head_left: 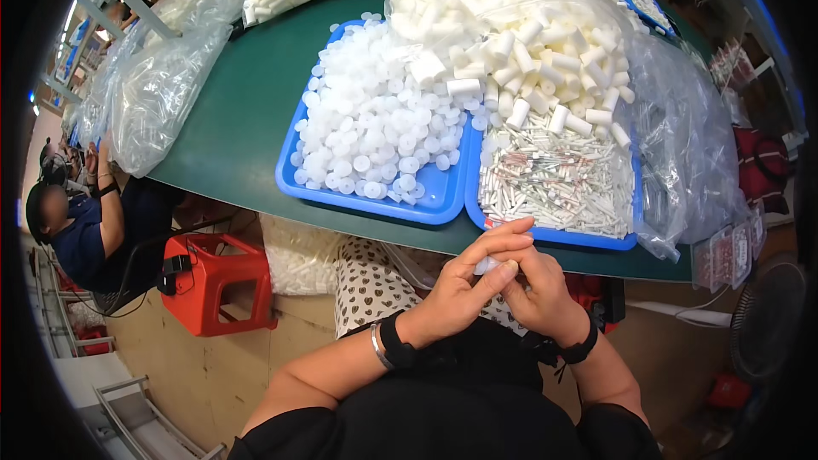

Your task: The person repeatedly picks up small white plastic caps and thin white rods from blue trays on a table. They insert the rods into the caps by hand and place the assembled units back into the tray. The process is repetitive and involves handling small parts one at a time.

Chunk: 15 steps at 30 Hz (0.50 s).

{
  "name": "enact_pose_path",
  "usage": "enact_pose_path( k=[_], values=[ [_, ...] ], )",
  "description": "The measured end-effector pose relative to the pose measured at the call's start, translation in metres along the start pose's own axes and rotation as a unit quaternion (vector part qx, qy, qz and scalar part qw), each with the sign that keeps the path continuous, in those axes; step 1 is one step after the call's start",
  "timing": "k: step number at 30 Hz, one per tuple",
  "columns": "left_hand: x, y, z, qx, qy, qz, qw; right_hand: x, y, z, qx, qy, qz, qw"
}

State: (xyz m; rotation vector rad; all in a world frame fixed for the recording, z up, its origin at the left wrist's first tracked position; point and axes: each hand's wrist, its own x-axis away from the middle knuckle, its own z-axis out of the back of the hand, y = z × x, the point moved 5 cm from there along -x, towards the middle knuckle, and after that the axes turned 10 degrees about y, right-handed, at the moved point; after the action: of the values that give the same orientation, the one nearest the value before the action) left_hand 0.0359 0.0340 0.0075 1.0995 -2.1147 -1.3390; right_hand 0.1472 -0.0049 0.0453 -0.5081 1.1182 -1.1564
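Observation:
My left hand (457, 291) and my right hand (546, 293) meet just in front of the table's near edge, fingers closed and pressed together. A small translucent white piece (486, 266) shows between the fingertips, mostly covered, so its exact shape is hidden. Just beyond my hands is a blue tray (588, 240) of thin white sticks (558, 179), some with reddish parts. Cream-coloured foam cylinders (562, 68) spill from a clear bag over its far part. Left of it, another blue tray (366, 207) is heaped with translucent white plastic discs (375, 132).
The trays stand on a green table (243, 136). Clear plastic bags (686, 149) drape over its right end, with another bag (166, 89) at far left. A red stool (209, 285) stands on the floor, near a seated person (81, 226). A fan (769, 319) is at right.

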Motion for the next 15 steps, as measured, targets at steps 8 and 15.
enact_pose_path(
  k=[8,15],
  values=[
    [-0.014,-0.001,0.004,0.212,0.060,0.158,0.963,-0.007,0.004,-0.014,0.019,0.067,-0.059,0.996],
    [-0.009,-0.007,0.007,0.280,0.069,0.191,0.938,-0.009,0.008,-0.005,0.161,0.041,0.062,0.984]
  ],
)
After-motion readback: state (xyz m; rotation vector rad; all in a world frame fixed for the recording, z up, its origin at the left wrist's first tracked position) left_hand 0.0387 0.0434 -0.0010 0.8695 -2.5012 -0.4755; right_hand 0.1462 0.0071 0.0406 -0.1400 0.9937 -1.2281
